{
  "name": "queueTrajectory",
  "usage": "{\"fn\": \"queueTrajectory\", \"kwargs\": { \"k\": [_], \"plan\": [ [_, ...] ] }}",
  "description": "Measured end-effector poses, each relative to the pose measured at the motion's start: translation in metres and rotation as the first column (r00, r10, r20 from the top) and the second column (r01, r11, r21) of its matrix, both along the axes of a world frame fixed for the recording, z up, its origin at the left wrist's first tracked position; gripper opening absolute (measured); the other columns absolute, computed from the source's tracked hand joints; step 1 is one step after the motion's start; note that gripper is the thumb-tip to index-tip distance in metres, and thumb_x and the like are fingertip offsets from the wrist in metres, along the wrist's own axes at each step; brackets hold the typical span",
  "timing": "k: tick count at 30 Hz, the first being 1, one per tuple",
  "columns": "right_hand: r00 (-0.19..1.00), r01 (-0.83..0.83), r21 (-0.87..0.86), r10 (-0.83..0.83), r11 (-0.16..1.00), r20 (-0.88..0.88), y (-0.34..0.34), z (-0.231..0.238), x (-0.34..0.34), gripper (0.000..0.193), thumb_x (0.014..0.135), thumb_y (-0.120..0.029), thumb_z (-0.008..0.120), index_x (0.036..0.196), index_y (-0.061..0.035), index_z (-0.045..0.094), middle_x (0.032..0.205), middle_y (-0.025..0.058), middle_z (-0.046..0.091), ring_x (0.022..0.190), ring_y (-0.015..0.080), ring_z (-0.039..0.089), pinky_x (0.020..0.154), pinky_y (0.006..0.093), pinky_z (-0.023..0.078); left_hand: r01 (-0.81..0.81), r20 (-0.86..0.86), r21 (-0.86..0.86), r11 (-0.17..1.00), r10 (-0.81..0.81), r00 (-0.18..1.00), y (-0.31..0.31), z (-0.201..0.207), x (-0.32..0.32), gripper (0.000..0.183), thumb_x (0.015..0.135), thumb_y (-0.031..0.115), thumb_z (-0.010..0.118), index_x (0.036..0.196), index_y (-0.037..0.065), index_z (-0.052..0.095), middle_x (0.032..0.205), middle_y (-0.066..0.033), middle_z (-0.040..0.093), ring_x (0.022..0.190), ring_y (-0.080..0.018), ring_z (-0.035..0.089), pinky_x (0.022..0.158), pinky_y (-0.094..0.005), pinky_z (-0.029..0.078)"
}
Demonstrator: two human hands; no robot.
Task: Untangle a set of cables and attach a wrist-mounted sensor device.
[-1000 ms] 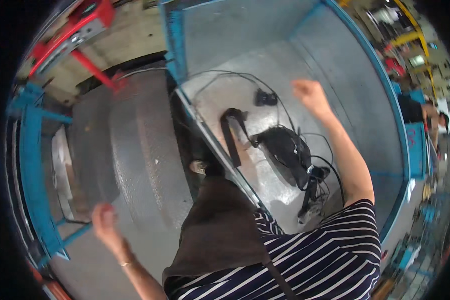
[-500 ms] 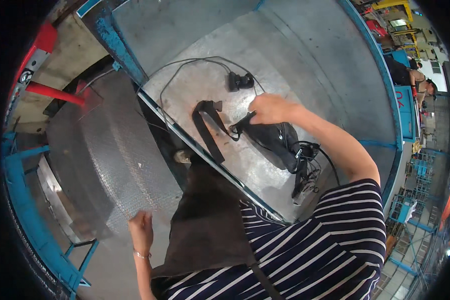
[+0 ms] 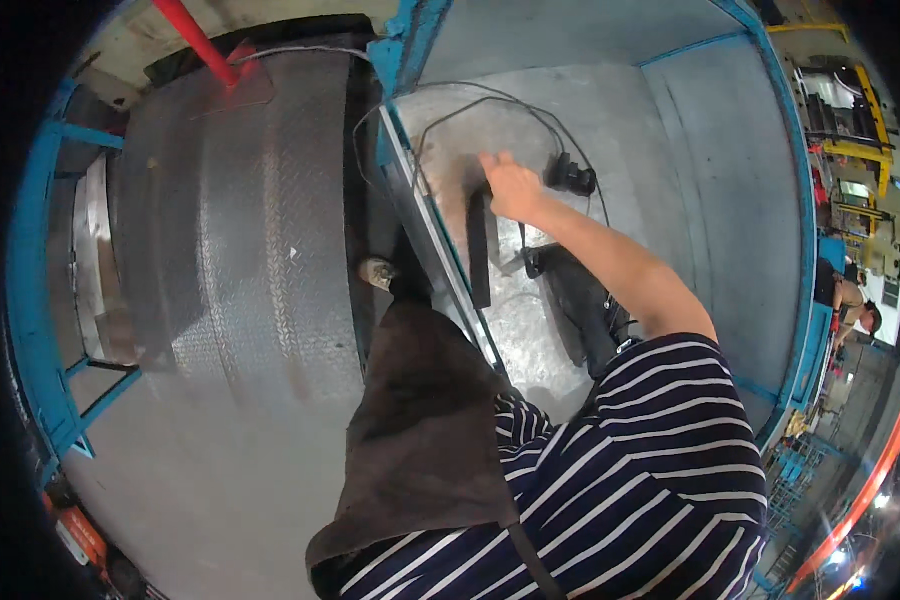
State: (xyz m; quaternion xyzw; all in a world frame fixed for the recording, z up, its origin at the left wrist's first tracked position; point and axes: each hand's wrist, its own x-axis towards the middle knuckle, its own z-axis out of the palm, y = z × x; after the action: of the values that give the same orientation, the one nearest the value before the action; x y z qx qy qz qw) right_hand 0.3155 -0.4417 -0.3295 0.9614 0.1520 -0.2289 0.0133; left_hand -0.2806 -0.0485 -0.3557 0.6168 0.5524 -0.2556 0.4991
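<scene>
Grip hard to read from my feed, right hand (image 3: 515,188) fingers curled at top end of black strap (image 3: 478,250) on steel bin floor (image 3: 670,150), L hand out of view, blue frame (image 3: 30,300) around, checker-plate deck (image 3: 240,260) left.

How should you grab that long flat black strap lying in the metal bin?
Probably near its top end, where the right hand already rests. The long flat black strap lies flat on the grey metal bin floor, so come from above and pinch across its narrow width. The black cable loops close by, so keep your grip clear of it.
</scene>
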Motion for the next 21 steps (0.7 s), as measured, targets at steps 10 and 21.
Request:
{"fn": "queueTrajectory", "kwargs": {
  "k": [10,21],
  "plan": [
    [0.859,0.485,0.775,-0.39,0.406,-0.333,-0.016,0.097,-0.016,0.04,0.074,0.007,0.046,0.111,0.0011,0.06,0.077,0.0059,0.06,0.056,0.0136,0.051,0.051,0.0272,0.042,-0.221,0.14,-0.113,0.969,0.235,0.962,-0.012,-0.061,-0.067,0.013,0.085,0.009,0.049,0.089,0.003,0.06,0.067,-0.0115,0.058,0.057,-0.0201,0.059,0.052,-0.0332,0.049],
    [0.882,0.022,0.844,-0.408,0.536,0.237,-0.026,0.168,-0.066,0.054,0.069,0.01,0.055,0.122,-0.0029,0.053,0.1,0.0068,0.062,0.087,0.0125,0.058,0.078,0.0259,0.048,-0.245,0.167,-0.119,0.962,0.263,0.95,0.002,-0.036,-0.007,0.012,0.084,0.005,0.051,0.092,0.0,0.059,0.067,-0.0086,0.058,0.058,-0.0177,0.057,0.052,-0.0289,0.048]
  ]
}}
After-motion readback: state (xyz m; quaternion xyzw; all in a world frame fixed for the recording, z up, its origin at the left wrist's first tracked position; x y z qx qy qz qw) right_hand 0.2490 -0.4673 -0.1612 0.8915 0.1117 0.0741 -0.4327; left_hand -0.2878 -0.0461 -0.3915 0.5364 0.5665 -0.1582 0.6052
